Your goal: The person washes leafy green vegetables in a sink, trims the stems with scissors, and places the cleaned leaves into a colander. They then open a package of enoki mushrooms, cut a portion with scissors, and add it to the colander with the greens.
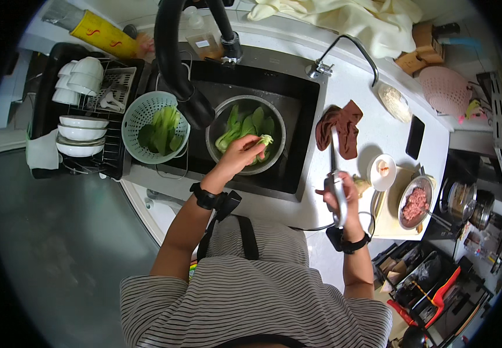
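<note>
Head view: left fingers (pixel 253 141) partly hide held green stalk (pixel 266 140)

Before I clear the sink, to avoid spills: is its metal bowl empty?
Not empty: leafy greens show inside the bowl, near the left hand.

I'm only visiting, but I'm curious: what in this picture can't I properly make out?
All in the head view:
- The bottom of the metal bowl: covered by leafy greens and the left hand.
- Part of the right hand: behind the handle of the long metal tool.
- Part of the sink: behind the black faucet.
- What the white bowl holds: too small to identify.
</note>
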`<state>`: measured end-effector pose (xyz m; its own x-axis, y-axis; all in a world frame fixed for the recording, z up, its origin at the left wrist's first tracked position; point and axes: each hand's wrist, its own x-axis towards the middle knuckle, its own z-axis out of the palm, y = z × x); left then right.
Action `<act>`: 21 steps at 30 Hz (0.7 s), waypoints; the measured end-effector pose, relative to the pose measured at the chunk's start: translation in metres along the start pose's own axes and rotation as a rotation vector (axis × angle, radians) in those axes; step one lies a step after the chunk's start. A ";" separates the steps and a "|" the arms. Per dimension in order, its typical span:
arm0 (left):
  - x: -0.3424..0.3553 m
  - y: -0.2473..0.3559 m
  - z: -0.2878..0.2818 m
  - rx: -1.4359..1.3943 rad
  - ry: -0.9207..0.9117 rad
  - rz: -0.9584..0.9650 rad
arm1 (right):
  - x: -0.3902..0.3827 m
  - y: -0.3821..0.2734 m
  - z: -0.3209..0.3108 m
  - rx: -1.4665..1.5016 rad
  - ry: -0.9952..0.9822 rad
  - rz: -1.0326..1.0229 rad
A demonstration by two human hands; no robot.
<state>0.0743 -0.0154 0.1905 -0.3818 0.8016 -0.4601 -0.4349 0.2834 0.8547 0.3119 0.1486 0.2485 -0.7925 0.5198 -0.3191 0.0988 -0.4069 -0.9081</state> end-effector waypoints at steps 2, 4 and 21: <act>0.004 -0.004 0.011 0.056 0.028 0.024 | -0.017 0.021 0.000 -0.062 -0.079 0.038; 0.009 -0.011 0.029 0.114 0.075 0.158 | -0.031 0.036 -0.002 -0.096 -0.113 -0.006; 0.029 -0.063 0.112 0.228 -0.188 0.165 | -0.054 0.060 -0.053 -0.553 -0.010 0.263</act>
<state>0.1821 0.0492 0.1497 -0.2660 0.9234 -0.2769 -0.1782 0.2351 0.9555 0.3922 0.1357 0.1964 -0.7049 0.4464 -0.5512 0.5871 -0.0688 -0.8066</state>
